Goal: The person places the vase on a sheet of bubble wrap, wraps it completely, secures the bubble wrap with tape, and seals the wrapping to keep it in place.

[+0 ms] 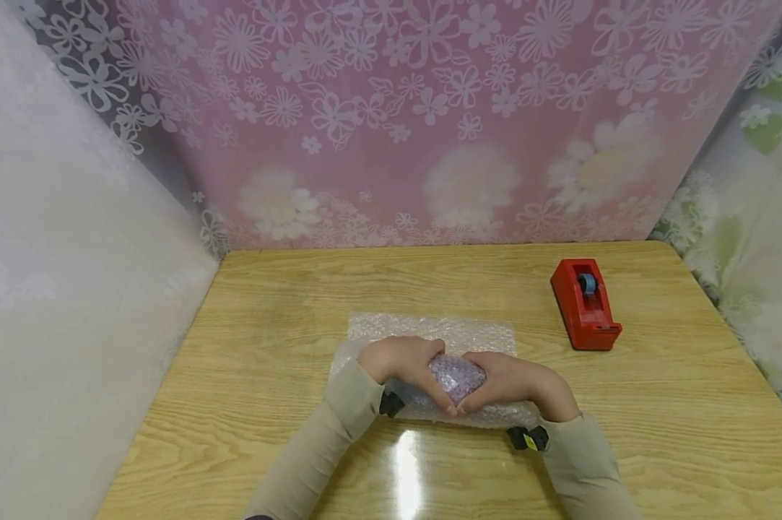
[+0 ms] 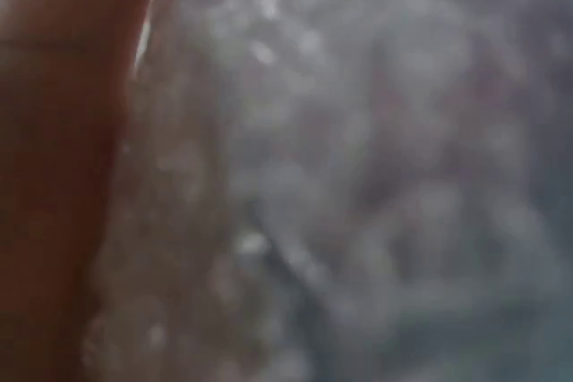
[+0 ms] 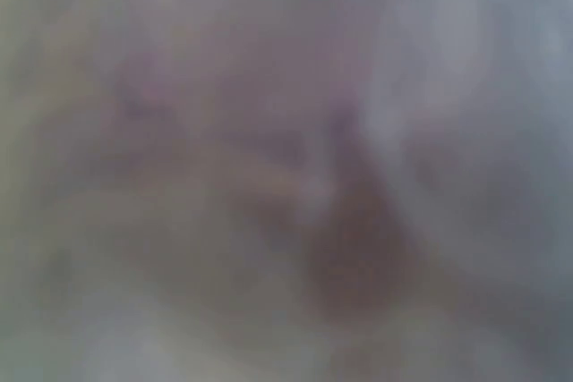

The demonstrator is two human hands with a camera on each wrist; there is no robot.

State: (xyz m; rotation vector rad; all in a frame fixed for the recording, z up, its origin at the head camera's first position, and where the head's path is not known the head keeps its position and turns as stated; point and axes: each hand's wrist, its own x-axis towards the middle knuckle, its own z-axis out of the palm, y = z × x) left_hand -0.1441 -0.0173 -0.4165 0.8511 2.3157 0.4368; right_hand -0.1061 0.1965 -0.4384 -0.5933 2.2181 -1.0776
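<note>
A rounded, purplish object wrapped in clear bubble wrap (image 1: 457,375) sits between the two hands in the head view; what it is under the wrap cannot be told. From the left, the left hand (image 1: 405,363) grips it with curled fingers and thumb. On the other side the right hand (image 1: 513,380) holds it the same way, and the thumbs meet in front. Beneath and behind lies a flat part of the bubble wrap sheet (image 1: 475,332). Close, blurred bubble wrap (image 2: 313,149) fills most of the left wrist view. The right wrist view is too blurred to read.
On the wooden table (image 1: 274,303), a red tape dispenser (image 1: 575,307) with a small roll stands to the right, behind the right hand. A pink flowered curtain (image 1: 378,166) hangs along the back edge, with pale curtains on both sides.
</note>
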